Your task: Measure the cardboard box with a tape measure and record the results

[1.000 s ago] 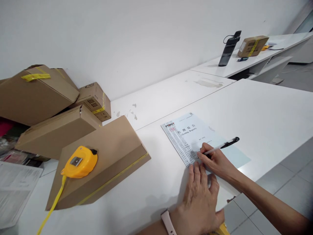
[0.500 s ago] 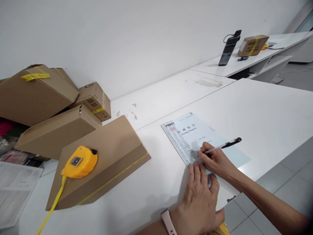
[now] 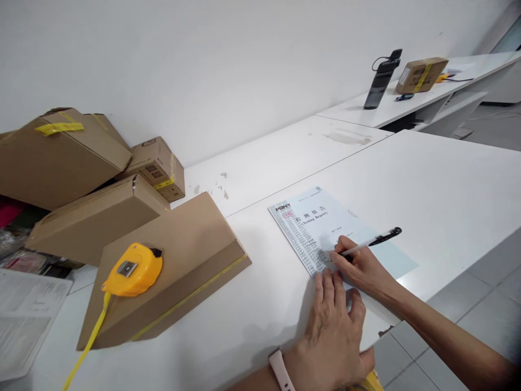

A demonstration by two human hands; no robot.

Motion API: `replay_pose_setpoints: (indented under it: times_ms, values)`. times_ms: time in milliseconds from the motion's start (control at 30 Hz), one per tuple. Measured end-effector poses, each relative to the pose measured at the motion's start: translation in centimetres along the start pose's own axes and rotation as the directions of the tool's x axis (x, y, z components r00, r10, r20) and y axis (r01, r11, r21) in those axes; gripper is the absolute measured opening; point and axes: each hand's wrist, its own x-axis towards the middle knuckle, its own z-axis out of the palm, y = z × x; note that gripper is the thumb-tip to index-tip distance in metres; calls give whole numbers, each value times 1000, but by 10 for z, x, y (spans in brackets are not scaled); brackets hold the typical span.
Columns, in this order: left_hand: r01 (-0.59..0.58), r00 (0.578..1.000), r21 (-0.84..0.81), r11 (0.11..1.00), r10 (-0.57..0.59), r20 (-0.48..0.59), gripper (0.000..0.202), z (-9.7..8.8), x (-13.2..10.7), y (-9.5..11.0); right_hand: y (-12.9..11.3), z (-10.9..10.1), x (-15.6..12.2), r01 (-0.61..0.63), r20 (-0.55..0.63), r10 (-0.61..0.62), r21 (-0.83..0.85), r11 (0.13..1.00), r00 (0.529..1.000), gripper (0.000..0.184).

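A pale blue printed report sheet (image 3: pixel 325 222) lies on the white table (image 3: pixel 427 179). My right hand (image 3: pixel 360 267) pinches a white pen with a black cap (image 3: pixel 372 241), its tip down on the sheet's left margin. My left hand (image 3: pixel 334 331) lies flat with fingers stretched out, pressing the sheet's near corner; a pink watch band circles its wrist. To the left, a yellow tape measure (image 3: pixel 132 269) rests on a flat cardboard box (image 3: pixel 183 255), its yellow tape trailing off the near edge.
Several taped cardboard boxes (image 3: pixel 69 157) are stacked at the left against the wall, with papers (image 3: pixel 24 315) below them. On the far table stand a black bottle-like object (image 3: pixel 380 81) and a small box (image 3: pixel 421 73). Grey floor tiles show at right.
The pen's cap end has shifted very slightly as my right hand makes small movements on the sheet. My left hand and everything else stay put.
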Motion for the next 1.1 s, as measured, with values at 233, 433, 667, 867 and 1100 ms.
replay_pose_setpoints:
  times_ms: [233,433,667,867,1100]
  values:
    - [-4,1000,1,1000,4,18,75,-1,0,1,-1,0,0,8,-16,-8,-11,1000,1000,26]
    - [0,1000,-1,1000,0,18,76,0,0,1,2,1,1,10,-12,-11,-21,1000,1000,27]
    - [5,1000,-3,1000,-5,11,76,0,0,2,1,1,1,23,-31,-25,-42,999,999,27]
    - [4,1000,-5,1000,-4,-2,74,1,1,0,0,0,1,16,-26,-18,-60,998,1000,26]
    - [-2,1000,-9,1000,2,0,73,0,0,1,0,0,1,15,-33,-17,-39,999,999,29]
